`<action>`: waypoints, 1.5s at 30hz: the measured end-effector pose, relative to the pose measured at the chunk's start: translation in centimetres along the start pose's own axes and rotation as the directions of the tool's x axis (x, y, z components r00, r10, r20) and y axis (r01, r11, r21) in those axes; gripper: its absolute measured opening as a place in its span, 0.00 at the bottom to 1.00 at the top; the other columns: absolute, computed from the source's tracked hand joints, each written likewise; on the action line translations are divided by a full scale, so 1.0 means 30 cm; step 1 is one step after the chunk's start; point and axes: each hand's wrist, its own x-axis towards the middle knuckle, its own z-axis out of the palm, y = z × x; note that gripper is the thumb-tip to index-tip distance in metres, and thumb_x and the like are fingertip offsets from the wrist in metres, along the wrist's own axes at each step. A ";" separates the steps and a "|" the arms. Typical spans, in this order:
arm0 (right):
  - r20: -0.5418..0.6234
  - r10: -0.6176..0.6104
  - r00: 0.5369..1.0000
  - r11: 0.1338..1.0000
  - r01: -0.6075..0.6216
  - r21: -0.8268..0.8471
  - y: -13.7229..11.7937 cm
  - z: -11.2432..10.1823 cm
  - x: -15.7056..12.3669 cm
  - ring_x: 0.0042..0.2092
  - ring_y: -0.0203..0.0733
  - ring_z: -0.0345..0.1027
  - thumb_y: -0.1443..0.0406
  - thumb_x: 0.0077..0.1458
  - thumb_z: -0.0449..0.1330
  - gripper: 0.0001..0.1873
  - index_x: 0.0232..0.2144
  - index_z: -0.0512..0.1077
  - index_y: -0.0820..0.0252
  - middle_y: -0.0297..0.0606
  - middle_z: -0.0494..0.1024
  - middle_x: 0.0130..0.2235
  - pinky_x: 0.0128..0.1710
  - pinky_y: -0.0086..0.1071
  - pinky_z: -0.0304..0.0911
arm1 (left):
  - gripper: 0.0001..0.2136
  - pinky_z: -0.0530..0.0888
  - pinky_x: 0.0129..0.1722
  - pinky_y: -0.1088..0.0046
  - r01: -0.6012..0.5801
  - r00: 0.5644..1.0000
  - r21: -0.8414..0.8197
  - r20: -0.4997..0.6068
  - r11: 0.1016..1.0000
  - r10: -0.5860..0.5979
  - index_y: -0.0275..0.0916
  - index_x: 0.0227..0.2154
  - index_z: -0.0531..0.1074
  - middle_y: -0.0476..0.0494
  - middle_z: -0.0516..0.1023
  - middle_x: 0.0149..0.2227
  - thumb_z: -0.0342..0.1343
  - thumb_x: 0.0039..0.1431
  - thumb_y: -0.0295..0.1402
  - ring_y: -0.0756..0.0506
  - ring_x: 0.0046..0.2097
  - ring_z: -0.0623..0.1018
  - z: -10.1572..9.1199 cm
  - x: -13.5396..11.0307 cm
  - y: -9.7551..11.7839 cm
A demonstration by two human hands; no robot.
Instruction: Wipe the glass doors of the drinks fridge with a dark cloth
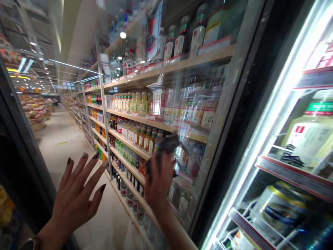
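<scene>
1. I am in a store aisle, facing a glass door (197, 170); wooden shelves (130, 143) of drinks show in its pane, and the pale floor (54, 139) runs off to the left.
2. The right hand (159, 178) is blurred, its fingers bent over a bunched dark cloth (170, 144), held at the middle of the pane.
3. The left hand (75, 199) is spread and holds nothing; I cannot tell whether it touches the glass. The hands are well apart.
4. The pane's dark frame (247, 104) stands right of the cloth, with bare glass between; another dark upright (20, 152) is at far left.
5. Beyond the frame, past a bright light strip (262, 139), a wire-racked cooler holds a pale yellow bottle (309, 139) above a yellow-rimmed container (282, 206).
</scene>
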 end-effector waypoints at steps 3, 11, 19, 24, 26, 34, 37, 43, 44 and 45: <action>0.154 -0.387 0.909 0.917 0.360 0.173 -0.194 0.078 -0.139 0.76 0.49 0.46 0.65 0.64 0.57 0.26 0.64 0.69 0.56 0.42 0.63 0.72 0.75 0.50 0.48 | 0.35 0.50 0.76 0.47 -0.048 0.999 0.019 0.013 0.999 0.048 0.48 0.73 0.53 0.43 0.56 0.74 0.56 0.66 0.28 0.38 0.75 0.55 -0.005 0.003 0.019; -0.186 0.280 0.942 0.957 -0.289 -0.020 0.129 -0.049 -0.039 0.76 0.63 0.41 0.67 0.67 0.49 0.36 0.75 0.49 0.53 0.49 0.47 0.76 0.69 0.73 0.45 | 0.35 0.51 0.76 0.51 -0.093 0.995 -0.004 -0.018 0.996 0.093 0.47 0.72 0.54 0.43 0.58 0.73 0.56 0.65 0.26 0.39 0.75 0.56 -0.029 -0.019 -0.041; 0.077 -0.188 0.979 0.981 0.184 0.057 -0.299 0.158 -0.342 0.76 0.47 0.43 0.68 0.61 0.56 0.32 0.66 0.67 0.46 0.36 0.63 0.72 0.75 0.48 0.46 | 0.35 0.49 0.76 0.51 -0.152 0.985 -0.127 0.066 0.980 0.162 0.46 0.73 0.54 0.44 0.55 0.74 0.57 0.65 0.27 0.40 0.76 0.54 0.009 -0.053 -0.110; -0.112 0.256 0.960 0.953 -0.270 -0.138 -0.027 0.081 -0.415 0.76 0.58 0.45 0.66 0.66 0.49 0.35 0.74 0.53 0.55 0.52 0.52 0.75 0.70 0.62 0.54 | 0.25 0.47 0.77 0.54 -0.239 0.946 -0.308 0.138 0.921 0.292 0.44 0.66 0.66 0.40 0.71 0.66 0.56 0.67 0.30 0.44 0.76 0.53 0.054 -0.139 -0.113; -0.259 0.518 0.815 0.823 -0.558 -0.111 -0.025 0.079 -0.438 0.76 0.60 0.44 0.65 0.69 0.45 0.34 0.74 0.49 0.58 0.57 0.48 0.75 0.68 0.67 0.52 | 0.20 0.46 0.77 0.56 -0.292 0.919 -0.339 0.159 0.894 0.360 0.44 0.61 0.71 0.41 0.75 0.63 0.56 0.67 0.31 0.45 0.76 0.53 0.074 -0.164 -0.116; -0.079 0.368 0.926 0.928 -0.372 -0.033 -0.361 0.250 -0.367 0.77 0.62 0.40 0.65 0.65 0.50 0.38 0.75 0.49 0.51 0.49 0.46 0.76 0.70 0.66 0.49 | 0.24 0.39 0.76 0.45 -0.327 0.918 -0.329 0.113 0.886 0.381 0.48 0.64 0.69 0.41 0.75 0.63 0.57 0.66 0.30 0.42 0.75 0.56 0.168 -0.213 -0.112; -0.173 0.530 0.830 0.832 -0.548 -0.080 -0.266 0.217 -0.516 0.76 0.59 0.44 0.64 0.67 0.49 0.35 0.74 0.51 0.55 0.53 0.50 0.75 0.70 0.62 0.53 | 0.28 0.39 0.76 0.45 -0.330 0.926 -0.287 0.088 0.899 0.368 0.50 0.66 0.66 0.42 0.73 0.64 0.58 0.65 0.28 0.41 0.74 0.57 0.200 -0.234 -0.102; -0.509 0.706 0.493 0.545 -0.837 -0.055 -0.225 0.211 -0.710 0.77 0.53 0.37 0.65 0.70 0.36 0.34 0.75 0.38 0.66 0.64 0.46 0.75 0.69 0.66 0.49 | 0.26 0.41 0.76 0.47 -0.372 0.915 -0.242 0.067 0.896 0.398 0.51 0.65 0.68 0.43 0.73 0.64 0.58 0.64 0.27 0.41 0.73 0.60 0.225 -0.248 -0.101; -0.510 0.709 0.487 0.539 -0.841 -0.052 -0.252 0.226 -0.667 0.77 0.53 0.37 0.65 0.70 0.36 0.34 0.75 0.39 0.66 0.63 0.47 0.75 0.69 0.66 0.50 | 0.26 0.42 0.76 0.48 -0.375 0.914 -0.246 0.060 0.894 0.400 0.50 0.64 0.69 0.43 0.74 0.63 0.59 0.64 0.27 0.41 0.73 0.60 0.225 -0.247 -0.101; -0.492 0.722 0.487 0.537 -0.842 -0.045 -0.281 0.240 -0.609 0.77 0.52 0.37 0.65 0.71 0.37 0.34 0.75 0.41 0.65 0.62 0.47 0.75 0.69 0.65 0.51 | 0.25 0.42 0.76 0.48 -0.374 0.915 -0.251 0.056 0.893 0.399 0.50 0.63 0.70 0.43 0.75 0.62 0.59 0.64 0.28 0.41 0.73 0.60 0.225 -0.246 -0.101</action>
